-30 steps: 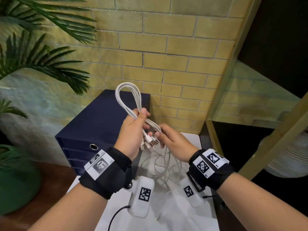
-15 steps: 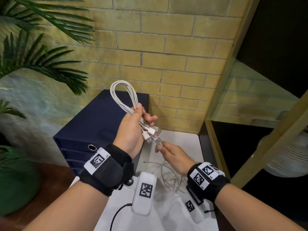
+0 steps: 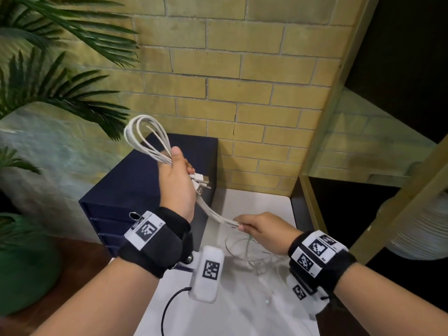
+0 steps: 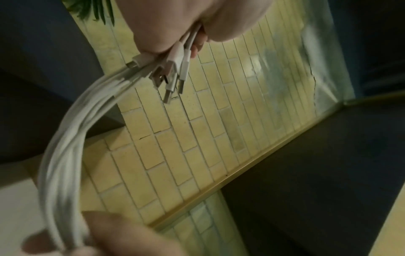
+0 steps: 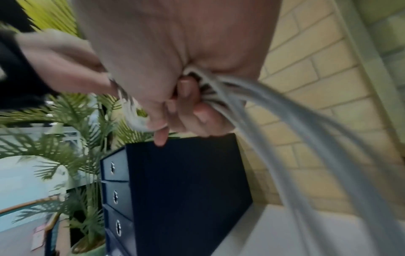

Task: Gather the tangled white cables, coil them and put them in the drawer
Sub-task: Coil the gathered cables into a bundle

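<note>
My L hand grips cable loops; R hand now lower, pinching blurred strands; R fingertips hidden.

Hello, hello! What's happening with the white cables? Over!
Left hand grips looped white cables. Right hand pinches trailing strands. Drawers shut.

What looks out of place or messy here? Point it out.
A loose tangle of white cables sprawls on the white table, uncoiled, trailing from the right hand. The blue drawer unit looks shut.
</note>
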